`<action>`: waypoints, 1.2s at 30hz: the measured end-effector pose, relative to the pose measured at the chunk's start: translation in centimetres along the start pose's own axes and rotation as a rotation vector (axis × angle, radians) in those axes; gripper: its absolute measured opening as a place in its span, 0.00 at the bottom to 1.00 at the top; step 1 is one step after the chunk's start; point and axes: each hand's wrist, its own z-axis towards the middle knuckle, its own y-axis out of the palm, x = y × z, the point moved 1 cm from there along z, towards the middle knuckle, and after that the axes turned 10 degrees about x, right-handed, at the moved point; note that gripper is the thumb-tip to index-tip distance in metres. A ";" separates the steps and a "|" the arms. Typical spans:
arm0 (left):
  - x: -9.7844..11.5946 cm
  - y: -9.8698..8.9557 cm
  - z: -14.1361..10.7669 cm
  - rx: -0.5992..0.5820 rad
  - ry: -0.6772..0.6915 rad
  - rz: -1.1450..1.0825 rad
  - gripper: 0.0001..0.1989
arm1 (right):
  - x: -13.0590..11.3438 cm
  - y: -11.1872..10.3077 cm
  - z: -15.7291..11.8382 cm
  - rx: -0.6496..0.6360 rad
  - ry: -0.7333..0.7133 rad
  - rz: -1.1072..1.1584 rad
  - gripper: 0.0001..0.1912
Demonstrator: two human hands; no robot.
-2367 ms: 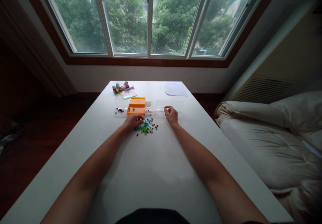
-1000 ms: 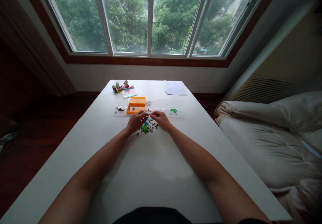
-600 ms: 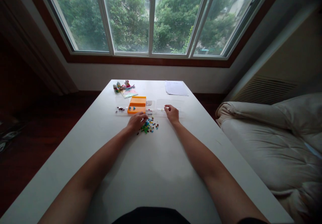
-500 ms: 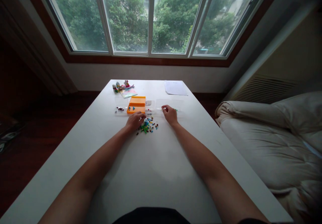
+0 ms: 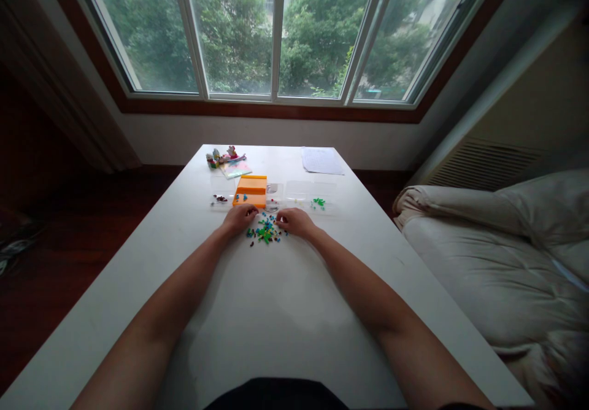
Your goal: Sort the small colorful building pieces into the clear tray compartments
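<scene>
A loose pile of tiny coloured building bricks [image 5: 265,232], mostly green and blue with some yellow and brown, lies on the white table. My left hand [image 5: 240,218] rests at the pile's upper left, close to the front edge of the open orange box [image 5: 250,200]. Its fingers are curled together, and anything between them is hidden. At the pile's right edge is my right hand [image 5: 294,221], thumb and fingertips pinched down by the bricks. Whether a piece is in that pinch is too small to tell.
Right of the orange box stands a clear divided case [image 5: 299,190] with green pieces [image 5: 318,203] inside. Dark pieces [image 5: 220,198] sit in a clear tray at left. Small figures [image 5: 221,157], a pastel card [image 5: 236,169] and white paper [image 5: 323,160] lie at the far end.
My right hand has come down and left from the clear case to the pile, uncovering the green pieces there. My left hand has shifted slightly left, off the pile's edge.
</scene>
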 end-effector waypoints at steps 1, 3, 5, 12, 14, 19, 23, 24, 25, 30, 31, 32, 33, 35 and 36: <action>-0.2 -0.2 0.1 -0.024 -0.005 -0.018 0.14 | -0.1 0.0 0.0 -0.005 -0.008 -0.014 0.02; -0.6 -0.5 0.2 -0.067 -0.009 -0.046 0.13 | -0.1 0.1 0.0 -0.011 -0.026 -0.050 0.02; -0.9 -0.7 0.3 -0.090 -0.012 -0.055 0.13 | -0.2 0.3 0.1 -0.016 -0.042 -0.084 0.02; 0.0 0.1 -0.2 -0.012 0.013 0.018 0.15 | -0.7 0.3 0.2 -0.031 -0.039 -0.105 0.02; 0.6 0.5 -0.3 0.003 0.034 0.049 0.15 | -0.8 0.0 0.2 0.011 -0.033 -0.072 0.02; 1.7 0.9 -0.6 -0.010 0.102 0.088 0.16 | 0.3 -0.6 0.6 0.225 0.115 0.102 0.04; 1.7 1.0 -0.5 -0.026 0.096 0.090 0.14 | 2.6 -0.2 1.0 0.347 0.344 0.469 0.07; 1.6 1.0 -0.5 -0.024 0.089 0.088 0.13 | 3.3 0.0 1.1 0.378 0.390 0.571 0.08; 1.5 1.0 -0.5 -0.019 0.082 0.086 0.13 | 3.9 0.2 1.2 0.416 0.431 0.661 0.09; 1.2 1.0 -0.4 -0.004 0.074 0.072 0.10 | 5.8 0.4 1.4 0.597 0.604 0.922 0.13; 1.1 1.0 -0.4 0.001 0.072 0.068 0.09 | 5.9 0.3 1.4 0.619 0.620 0.946 0.13; 1.1 1.1 -0.4 0.007 0.070 0.064 0.09 | 6.1 0.3 1.4 0.635 0.626 0.960 0.13; 1.1 1.1 -0.4 0.014 0.070 0.058 0.08 | 6.1 0.2 1.4 0.646 0.625 0.962 0.13; 1.0 1.2 -0.4 0.038 0.068 0.046 0.08 | 6.3 0.2 1.3 0.653 0.614 0.933 0.12; 0.9 1.2 -0.4 0.055 0.064 0.040 0.08 | 6.3 0.2 1.3 0.650 0.606 0.908 0.11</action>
